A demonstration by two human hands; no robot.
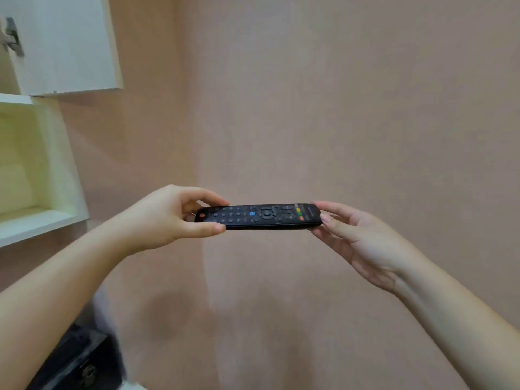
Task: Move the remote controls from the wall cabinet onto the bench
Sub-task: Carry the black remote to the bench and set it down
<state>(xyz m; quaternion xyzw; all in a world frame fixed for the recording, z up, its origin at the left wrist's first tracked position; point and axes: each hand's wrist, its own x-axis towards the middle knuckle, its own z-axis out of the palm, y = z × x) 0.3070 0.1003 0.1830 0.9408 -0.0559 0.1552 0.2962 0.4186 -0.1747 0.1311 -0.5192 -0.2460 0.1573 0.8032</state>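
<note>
A black remote control point(259, 216) with coloured buttons is held level in the air in front of a pink wall. My left hand point(166, 218) pinches its left end between thumb and fingers. At its right end my right hand point(357, 243) pinches it with thumb and fingertips, palm turned up. The white wall cabinet point(42, 170) is at the left, and the compartment in view looks bare inside. No bench is in sight.
The cabinet's open door point(70, 43) with a metal hinge point(12, 36) hangs at the upper left. A dark box with a clasp point(81, 361) sits at the bottom left, partly behind my left forearm. The pink wall point(337, 108) fills the background.
</note>
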